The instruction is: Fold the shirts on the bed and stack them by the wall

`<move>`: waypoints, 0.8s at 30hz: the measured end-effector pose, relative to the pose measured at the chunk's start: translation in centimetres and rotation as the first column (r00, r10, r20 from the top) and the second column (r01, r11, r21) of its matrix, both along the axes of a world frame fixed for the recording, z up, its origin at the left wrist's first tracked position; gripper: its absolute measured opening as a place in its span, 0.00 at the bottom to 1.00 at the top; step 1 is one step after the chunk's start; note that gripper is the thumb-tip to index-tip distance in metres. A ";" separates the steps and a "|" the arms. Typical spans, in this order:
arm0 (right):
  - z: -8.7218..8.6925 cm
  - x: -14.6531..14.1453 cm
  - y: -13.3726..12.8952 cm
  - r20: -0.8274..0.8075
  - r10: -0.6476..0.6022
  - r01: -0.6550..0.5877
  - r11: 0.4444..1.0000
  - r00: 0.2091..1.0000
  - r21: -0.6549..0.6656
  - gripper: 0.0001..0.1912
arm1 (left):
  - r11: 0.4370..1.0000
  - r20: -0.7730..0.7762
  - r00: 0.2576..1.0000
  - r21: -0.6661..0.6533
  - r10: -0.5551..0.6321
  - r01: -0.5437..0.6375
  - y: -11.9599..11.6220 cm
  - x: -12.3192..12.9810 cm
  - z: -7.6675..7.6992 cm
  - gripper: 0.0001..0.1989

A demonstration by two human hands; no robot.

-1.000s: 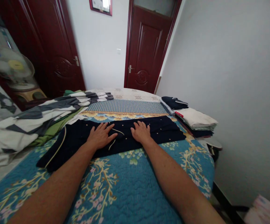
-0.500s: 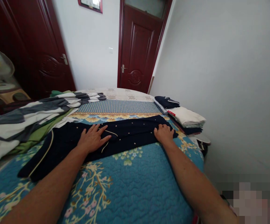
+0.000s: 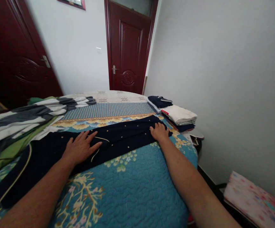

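Observation:
A long navy garment (image 3: 118, 133) with small pale dots and cream piping lies folded lengthwise across the bed. Its kind is not clear. My left hand (image 3: 80, 147) rests on the cloth beside a piped edge, palm down with fingers spread. Toward the garment's right end, my right hand (image 3: 160, 131) lies on top, fingers apart and slightly bent. Neither hand lifts the cloth. The piped left end (image 3: 16, 177) spreads out past my left forearm, which partly covers it.
The bed has a teal floral quilt (image 3: 137, 177). At the far right edge stands a stack of folded clothes (image 3: 179, 115). On the left lies a heap of grey-and-white striped cloth (image 3: 37, 115) over green fabric (image 3: 16, 148). A pink floral item (image 3: 253, 198) is low beside the wall.
The view has turned to the right, so everything appears farther left and the pink floral item shows at lower right. Both hands keep about the same places on the garment.

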State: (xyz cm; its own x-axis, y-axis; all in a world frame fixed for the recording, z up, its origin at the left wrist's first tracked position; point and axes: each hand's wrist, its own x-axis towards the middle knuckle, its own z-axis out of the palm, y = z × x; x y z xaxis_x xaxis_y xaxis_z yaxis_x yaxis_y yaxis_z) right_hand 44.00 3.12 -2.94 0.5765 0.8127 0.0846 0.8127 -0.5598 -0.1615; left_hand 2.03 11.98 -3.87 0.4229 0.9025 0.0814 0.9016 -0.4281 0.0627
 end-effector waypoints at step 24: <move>0.0 -9.4 5.8 -0.084 0.459 -0.461 0.887 0.884 -0.003 0.40 | 1.000 0.005 1.000 0.005 0.007 -0.007 -0.2 -0.1 0.0 0.42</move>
State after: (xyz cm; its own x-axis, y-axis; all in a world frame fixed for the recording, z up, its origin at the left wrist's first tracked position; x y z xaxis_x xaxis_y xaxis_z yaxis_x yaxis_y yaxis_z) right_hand 34.59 8.91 -2.99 0.1415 0.9894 0.0330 0.9650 -0.1304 -0.2274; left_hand 1.92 11.78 -3.91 0.4165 0.9048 0.0883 0.9040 -0.4225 0.0654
